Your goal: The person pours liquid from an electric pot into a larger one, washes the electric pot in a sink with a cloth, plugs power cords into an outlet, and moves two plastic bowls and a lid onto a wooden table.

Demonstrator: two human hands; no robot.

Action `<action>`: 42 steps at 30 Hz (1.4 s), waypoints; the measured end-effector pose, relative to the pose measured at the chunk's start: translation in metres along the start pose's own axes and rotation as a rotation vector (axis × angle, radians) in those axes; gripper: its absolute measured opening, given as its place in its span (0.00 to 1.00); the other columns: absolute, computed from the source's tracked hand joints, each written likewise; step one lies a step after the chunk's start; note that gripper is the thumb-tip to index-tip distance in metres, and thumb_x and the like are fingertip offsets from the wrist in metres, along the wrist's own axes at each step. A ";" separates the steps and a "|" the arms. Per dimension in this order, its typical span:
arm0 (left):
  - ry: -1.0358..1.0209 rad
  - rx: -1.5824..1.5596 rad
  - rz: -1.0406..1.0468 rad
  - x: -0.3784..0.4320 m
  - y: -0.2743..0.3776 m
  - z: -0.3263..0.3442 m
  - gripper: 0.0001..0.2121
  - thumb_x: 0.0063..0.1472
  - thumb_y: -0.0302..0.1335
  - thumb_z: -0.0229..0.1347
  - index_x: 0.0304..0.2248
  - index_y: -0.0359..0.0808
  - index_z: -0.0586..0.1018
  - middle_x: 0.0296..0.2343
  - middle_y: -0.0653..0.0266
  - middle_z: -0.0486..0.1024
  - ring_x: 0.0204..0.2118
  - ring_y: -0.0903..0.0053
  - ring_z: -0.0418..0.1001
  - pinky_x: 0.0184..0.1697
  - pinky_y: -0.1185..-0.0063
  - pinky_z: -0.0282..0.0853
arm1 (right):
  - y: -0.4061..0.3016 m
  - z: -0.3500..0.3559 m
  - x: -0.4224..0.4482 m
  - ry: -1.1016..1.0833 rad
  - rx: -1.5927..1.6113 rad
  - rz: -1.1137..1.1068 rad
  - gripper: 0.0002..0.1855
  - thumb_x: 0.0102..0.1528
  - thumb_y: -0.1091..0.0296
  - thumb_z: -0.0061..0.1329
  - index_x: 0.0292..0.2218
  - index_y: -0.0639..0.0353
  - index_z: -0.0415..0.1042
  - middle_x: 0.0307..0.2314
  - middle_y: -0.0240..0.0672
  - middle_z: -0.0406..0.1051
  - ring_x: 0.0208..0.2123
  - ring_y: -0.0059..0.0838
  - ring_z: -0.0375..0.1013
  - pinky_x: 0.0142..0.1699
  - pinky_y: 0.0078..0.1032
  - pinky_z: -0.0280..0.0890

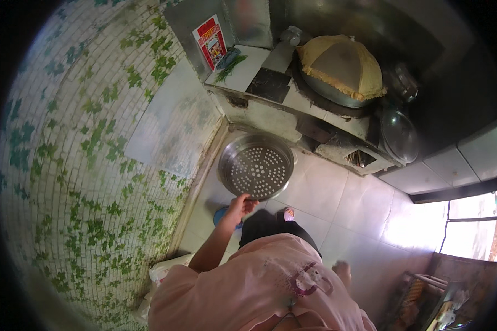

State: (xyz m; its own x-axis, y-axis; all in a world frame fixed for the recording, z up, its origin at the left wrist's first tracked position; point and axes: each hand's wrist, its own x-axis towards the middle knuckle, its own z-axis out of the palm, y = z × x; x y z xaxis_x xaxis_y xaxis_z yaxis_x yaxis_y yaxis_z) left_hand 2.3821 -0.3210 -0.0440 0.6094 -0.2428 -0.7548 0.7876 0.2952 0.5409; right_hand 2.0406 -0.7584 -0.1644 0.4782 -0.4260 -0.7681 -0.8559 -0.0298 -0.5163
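A round stainless-steel steamer tier with a perforated bottom is before me, near the corner of the wall and the stove. My left hand grips its near rim, thumb and fingers pinched over the edge. Whether the steamer rests on something or hangs from my grip cannot be made out. At my right side hangs my right hand, small and blurred, well apart from the steamer; its fingers are not clear. Partly hidden behind my left forearm is a blue round object on the floor.
A masonry stove bears a large wok under a yellow-and-grey umbrella-shaped food cover. Green stalks lie at its left end. A glass lid leans at its right. White bags stand by the left wall.
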 end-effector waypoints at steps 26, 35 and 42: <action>0.112 0.021 -0.267 0.506 0.442 0.124 0.18 0.55 0.39 0.44 0.37 0.31 0.69 0.33 0.58 0.71 0.28 0.69 0.68 0.31 0.74 0.68 | -0.299 0.195 -0.063 0.507 0.775 0.549 0.12 0.51 0.65 0.39 0.32 0.65 0.68 0.18 0.39 0.70 0.17 0.29 0.70 0.21 0.24 0.64; 0.354 0.223 -0.087 0.473 0.400 0.152 0.17 0.56 0.39 0.42 0.34 0.32 0.72 0.30 0.59 0.74 0.26 0.74 0.72 0.26 0.80 0.70 | -0.283 0.256 -0.116 0.610 1.023 0.503 0.14 0.52 0.62 0.38 0.34 0.64 0.67 0.22 0.37 0.71 0.22 0.26 0.70 0.27 0.22 0.66; -0.100 0.648 -0.303 0.432 0.223 0.201 0.15 0.57 0.36 0.38 0.29 0.31 0.71 0.24 0.62 0.73 0.25 0.74 0.70 0.27 0.79 0.68 | -0.178 0.406 -0.188 0.756 1.204 0.630 0.13 0.50 0.62 0.39 0.30 0.65 0.68 0.20 0.38 0.71 0.20 0.25 0.70 0.25 0.22 0.65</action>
State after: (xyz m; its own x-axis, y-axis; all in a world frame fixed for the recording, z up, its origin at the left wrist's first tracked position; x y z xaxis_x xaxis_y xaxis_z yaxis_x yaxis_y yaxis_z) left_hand 2.8399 -0.5457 -0.1749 0.3361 -0.3201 -0.8858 0.8006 -0.3982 0.4477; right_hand 2.1824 -0.3061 -0.0819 -0.4088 -0.4414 -0.7988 -0.0385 0.8828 -0.4681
